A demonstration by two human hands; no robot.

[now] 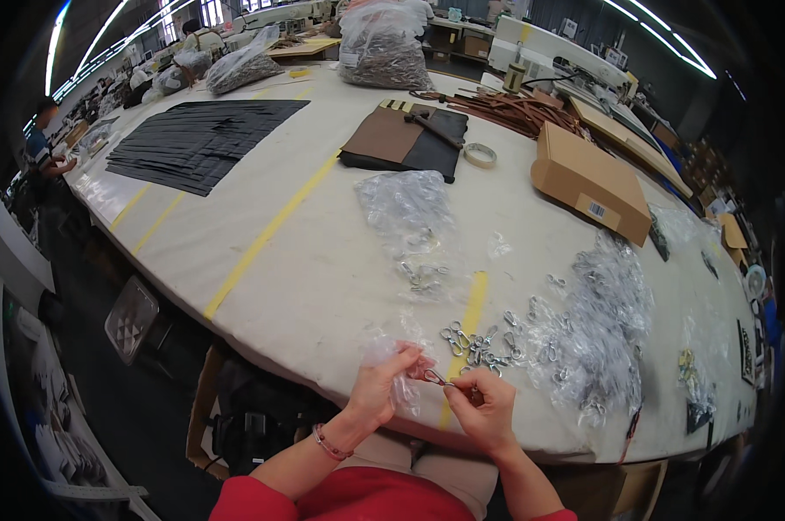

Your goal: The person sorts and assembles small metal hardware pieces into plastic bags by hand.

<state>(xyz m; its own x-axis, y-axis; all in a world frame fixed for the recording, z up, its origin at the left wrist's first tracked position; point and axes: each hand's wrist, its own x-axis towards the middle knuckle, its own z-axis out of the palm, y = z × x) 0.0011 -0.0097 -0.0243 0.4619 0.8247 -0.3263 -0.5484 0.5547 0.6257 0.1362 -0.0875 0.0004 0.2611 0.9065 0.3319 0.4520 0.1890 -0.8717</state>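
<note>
Near the table's front edge, my left hand (pixel 377 392) is closed round a small clear plastic bag (pixel 405 398), which bunches between its fingers. A silver snap hook (pixel 434 377) spans the gap between my hands, with my right hand (pixel 486 406) pinching its near end. Its far end lies at the left fingertips, by the plastic. Just beyond my right hand is a loose pile of metal snap hooks (pixel 478 342) on the white table (pixel 297 304). To the right spreads a heap of crumpled clear bags (pixel 605 313), some with hooks inside.
Another clear bag with hooks (pixel 410 226) lies mid-table. Beyond are a brown and black leather piece (pixel 384 137) with a hammer (pixel 434 127), a tape roll (pixel 479 155), a cardboard box (pixel 588 178) and brown straps (pixel 514 113). Black strips (pixel 201 143) lie far left.
</note>
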